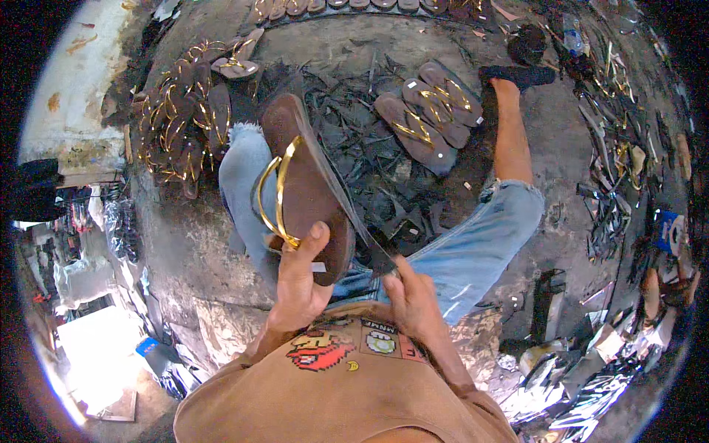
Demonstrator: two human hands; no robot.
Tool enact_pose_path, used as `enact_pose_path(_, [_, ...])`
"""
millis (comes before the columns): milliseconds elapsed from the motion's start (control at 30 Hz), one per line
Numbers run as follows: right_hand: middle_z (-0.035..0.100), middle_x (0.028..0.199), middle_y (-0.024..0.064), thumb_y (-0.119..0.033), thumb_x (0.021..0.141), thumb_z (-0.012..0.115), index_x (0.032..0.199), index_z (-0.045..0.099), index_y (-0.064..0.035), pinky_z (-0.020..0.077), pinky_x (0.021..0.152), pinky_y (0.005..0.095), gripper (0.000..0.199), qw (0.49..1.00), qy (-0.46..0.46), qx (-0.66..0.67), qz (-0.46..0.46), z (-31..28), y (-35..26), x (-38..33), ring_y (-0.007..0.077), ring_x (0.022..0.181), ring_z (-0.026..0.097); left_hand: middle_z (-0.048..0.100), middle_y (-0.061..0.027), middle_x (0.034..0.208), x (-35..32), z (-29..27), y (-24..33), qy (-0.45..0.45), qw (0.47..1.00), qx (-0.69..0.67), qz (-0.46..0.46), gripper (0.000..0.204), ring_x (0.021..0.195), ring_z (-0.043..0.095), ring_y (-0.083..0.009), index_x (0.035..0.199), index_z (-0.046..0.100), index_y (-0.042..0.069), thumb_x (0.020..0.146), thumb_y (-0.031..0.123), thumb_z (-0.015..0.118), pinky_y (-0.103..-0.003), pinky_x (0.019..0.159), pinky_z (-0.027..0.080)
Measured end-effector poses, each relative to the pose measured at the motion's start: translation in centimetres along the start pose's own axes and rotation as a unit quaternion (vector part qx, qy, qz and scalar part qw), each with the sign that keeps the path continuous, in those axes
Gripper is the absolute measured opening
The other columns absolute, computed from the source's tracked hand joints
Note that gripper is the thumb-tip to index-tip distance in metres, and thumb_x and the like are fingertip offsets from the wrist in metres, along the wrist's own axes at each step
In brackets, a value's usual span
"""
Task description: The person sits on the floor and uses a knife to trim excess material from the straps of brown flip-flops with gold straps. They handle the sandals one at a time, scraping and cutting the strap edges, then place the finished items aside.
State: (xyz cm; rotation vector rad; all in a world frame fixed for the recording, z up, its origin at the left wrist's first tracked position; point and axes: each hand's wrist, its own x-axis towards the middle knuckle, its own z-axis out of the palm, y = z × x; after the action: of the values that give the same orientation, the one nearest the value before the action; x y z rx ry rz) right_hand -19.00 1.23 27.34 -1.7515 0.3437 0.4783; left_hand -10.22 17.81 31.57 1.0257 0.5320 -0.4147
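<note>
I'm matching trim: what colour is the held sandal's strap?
Shiny gold; the strap shows best in head view.

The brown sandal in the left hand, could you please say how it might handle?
The brown sandal probably flexes, given its thin sole. It looks light, as the left hand grips it near one end. Flat-soled, it would likely slide, not roll.

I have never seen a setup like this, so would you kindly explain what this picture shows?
There is no machine here: a person works bare-handed, seen by a wide fisheye camera worn on the head, looking down. The left hand's grip holds a brown sandal with gold straps. The right hand's grip pinches a thin dark piece beside it; whether the two are joined is unclear. On the floor lie black scraps, three more sandals ahead to the right, and a heap of sandals to the left.
</note>
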Motion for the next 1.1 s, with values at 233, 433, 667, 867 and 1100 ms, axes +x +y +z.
enact_pose_path(233, [0.064, 0.073, 0.0253, -0.035, 0.100, 0.055, 0.112, 0.058, -0.0031, 0.0465, 0.062, 0.0558, 0.034, 0.989, 0.030, -0.099, -0.107, -2.0, 0.8, 5.1, 0.0486, 0.072, 0.063, 0.062, -0.0088, 0.122, 1.4, -0.7, 0.3, -0.042, 0.994, 0.092, 0.030, 0.040, 0.108, 0.061, -0.0199, 0.129, 0.055, 0.003, 0.098, 0.026, 0.063, -0.034, 0.093, 0.051])
enact_pose_path(433, [0.064, 0.069, 0.0240, -0.045, 0.100, 0.053, 0.108, 0.061, -0.0033, 0.0475, 0.062, 0.0563, 0.044, 0.981, 0.031, -0.115, -0.150, -1.8, -2.3, 8.6, 0.0463, 0.070, 0.064, 0.063, -0.0084, 0.121, 1.2, -0.3, 0.7, -0.003, 0.994, 0.112, 0.022, 0.043, 0.109, 0.061, -0.0199, 0.130, 0.055, 0.003, 0.096, 0.027, 0.065, -0.033, 0.094, 0.051])
enact_pose_path(667, [0.065, 0.076, 0.0239, -0.042, 0.101, 0.053, 0.102, 0.062, -0.0050, 0.0496, 0.063, 0.0489, 0.038, 0.962, 0.120, -0.095, -0.224, -0.2, -4.4, 14.0, 0.0422, 0.071, 0.064, 0.063, -0.0092, 0.125, 1.2, -1.5, 0.0, -0.012, 0.999, 0.052, 0.011, 0.055, 0.115, 0.061, -0.0232, 0.134, 0.053, 0.005, 0.088, 0.027, 0.075, -0.037, 0.096, 0.051])
enact_pose_path(867, [0.063, 0.075, 0.0050, -0.034, 0.099, 0.062, 0.100, 0.064, -0.0018, 0.0444, 0.058, 0.0320, 0.032, 0.925, 0.118, 0.279, -0.228, -2.9, -8.5, 17.9, 0.0143, 0.062, 0.055, 0.057, -0.0110, 0.134, 0.9, -0.7, 1.9, -0.056, 0.924, 0.372, -0.074, 0.079, 0.121, 0.056, -0.0204, 0.142, 0.044, 0.002, 0.079, 0.026, 0.085, -0.036, 0.102, 0.047])
enact_pose_path(1100, [0.066, 0.073, 0.0038, -0.028, 0.092, 0.071, 0.111, 0.065, -0.0034, 0.0486, 0.060, 0.0323, 0.031, 0.944, 0.151, 0.169, -0.240, -1.8, -8.7, 9.3, 0.0125, 0.066, 0.059, 0.069, -0.0056, 0.108, 3.5, 3.7, 5.4, -0.099, 0.944, 0.248, 0.195, 0.036, 0.097, 0.067, -0.0177, 0.126, 0.059, 0.002, 0.100, 0.027, 0.061, -0.032, 0.088, 0.054])
